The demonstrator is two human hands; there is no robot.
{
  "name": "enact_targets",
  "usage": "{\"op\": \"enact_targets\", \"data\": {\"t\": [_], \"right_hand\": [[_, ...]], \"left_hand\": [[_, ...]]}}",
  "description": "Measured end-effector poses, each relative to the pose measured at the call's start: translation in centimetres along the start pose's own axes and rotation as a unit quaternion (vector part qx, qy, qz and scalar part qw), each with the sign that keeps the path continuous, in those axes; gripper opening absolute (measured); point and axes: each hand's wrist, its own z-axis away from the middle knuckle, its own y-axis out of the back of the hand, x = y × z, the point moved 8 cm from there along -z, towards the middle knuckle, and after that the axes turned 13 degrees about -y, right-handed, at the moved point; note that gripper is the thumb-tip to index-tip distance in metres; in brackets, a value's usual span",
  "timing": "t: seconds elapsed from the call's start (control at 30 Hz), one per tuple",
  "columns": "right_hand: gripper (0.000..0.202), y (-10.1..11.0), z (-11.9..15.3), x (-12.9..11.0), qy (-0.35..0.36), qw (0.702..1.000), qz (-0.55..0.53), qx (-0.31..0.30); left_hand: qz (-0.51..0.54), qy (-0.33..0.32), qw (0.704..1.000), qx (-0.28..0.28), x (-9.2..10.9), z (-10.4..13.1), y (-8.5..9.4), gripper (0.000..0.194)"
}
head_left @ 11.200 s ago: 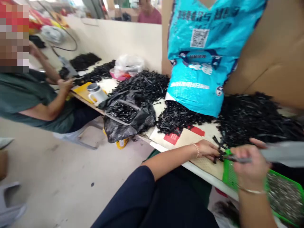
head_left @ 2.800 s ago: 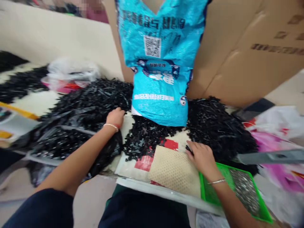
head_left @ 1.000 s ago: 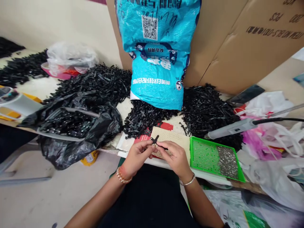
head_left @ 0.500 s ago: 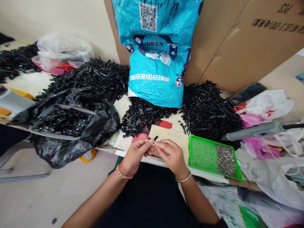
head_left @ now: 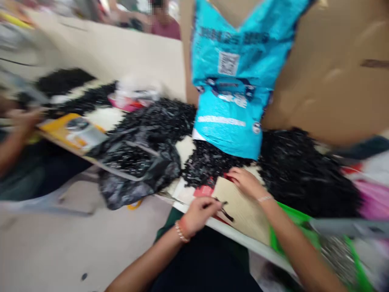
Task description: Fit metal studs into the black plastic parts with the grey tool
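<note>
Pinched fingers of my left hand (head_left: 202, 213) hold a small black strip (head_left: 226, 214) over the front edge of a beige textured mat (head_left: 240, 209). My right hand (head_left: 244, 182) reaches across the mat's back edge, its fingertips beside the pile of small black pieces (head_left: 206, 162); whether they grip anything is blurred. Above that pile hangs a blue printed bag (head_left: 231, 109). Under and beside my right forearm lies a green tray (head_left: 275, 239) with small metal parts (head_left: 338, 247).
A larger black heap (head_left: 304, 174) lies at the right. At the left, a black plastic bag (head_left: 118, 194) lines a container of black pieces. Another person's hand (head_left: 26, 117) shows at the far left, and a person (head_left: 165, 24) sits behind the partition.
The view has swung left and blurred. My hands have moved apart: the right went back toward the black pile, while the left stays near the mat's front edge.
</note>
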Motion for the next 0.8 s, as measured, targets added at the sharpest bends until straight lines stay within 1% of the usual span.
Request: {"op": "enact_targets", "data": {"t": [0.07, 0.1, 0.17, 0.23, 0.3, 0.37, 0.4, 0.47, 0.5, 0.53, 0.57, 0.6, 0.67, 0.73, 0.8], "right_hand": [[0.034, -1.0, -0.7, 1.5, 0.004, 1.000, 0.014, 0.020], [0.033, -1.7, -1.2, 2.6, 0.005, 0.999, 0.016, 0.032], [0.028, -3.4, -2.5, 4.7, 0.021, 0.999, 0.018, 0.039], [0.028, -4.8, -3.8, 6.0, 0.041, 0.998, 0.013, 0.035], [0.028, -4.8, -4.4, 6.2, 0.045, 0.998, 0.016, 0.034], [0.027, -3.2, -3.9, 5.4, 0.029, 0.999, 0.020, 0.036], [0.027, -2.0, -3.3, 4.7, 0.014, 0.999, 0.017, 0.036], [0.025, 1.0, -1.7, 3.0, -0.033, 0.998, -0.006, 0.059], [0.024, 2.4, -0.7, 2.0, -0.055, 0.995, -0.038, 0.071], [0.024, 3.6, 0.2, 1.0, -0.072, 0.990, -0.091, 0.081], [0.025, 4.6, 1.1, 0.1, -0.089, 0.978, -0.161, 0.094], [0.026, 5.0, 1.9, -0.9, -0.094, 0.965, -0.230, 0.081], [0.026, 5.0, 3.3, -3.1, -0.076, 0.938, -0.335, 0.034], [0.026, 4.6, 4.5, -4.8, -0.056, 0.917, -0.395, -0.015], [0.025, 4.6, 5.5, -5.6, -0.040, 0.898, -0.437, -0.036]], "left_hand": [[-0.015, -0.028, 0.999, -0.022, -0.4, -0.1, -0.9, 0.047], [-0.013, -0.052, 0.998, -0.034, -0.6, -0.3, -1.2, 0.048], [-0.016, -0.099, 0.995, -0.016, -1.3, -1.0, -0.8, 0.046], [-0.030, -0.120, 0.992, -0.018, -2.1, -1.6, -0.4, 0.043], [-0.050, -0.128, 0.990, -0.020, -2.2, -1.6, 0.1, 0.040], [-0.072, -0.132, 0.988, -0.015, -1.3, -1.3, 0.7, 0.035], [-0.082, -0.133, 0.988, -0.012, -0.6, -1.1, 1.0, 0.033], [-0.096, -0.139, 0.986, 0.008, 1.2, -0.8, 2.0, 0.032], [-0.102, -0.137, 0.985, 0.009, 1.9, -0.8, 2.4, 0.031], [-0.108, -0.131, 0.985, 0.010, 2.5, -0.9, 2.7, 0.030], [-0.112, -0.129, 0.985, 0.011, 3.1, -1.2, 3.0, 0.029], [-0.114, -0.125, 0.985, 0.015, 3.5, -1.4, 3.1, 0.028], [-0.106, -0.115, 0.988, 0.014, 4.0, -1.8, 2.9, 0.027], [-0.091, -0.111, 0.990, 0.009, 4.3, -1.7, 2.1, 0.027], [-0.080, -0.103, 0.991, -0.004, 4.3, -1.2, 1.1, 0.028]]}}
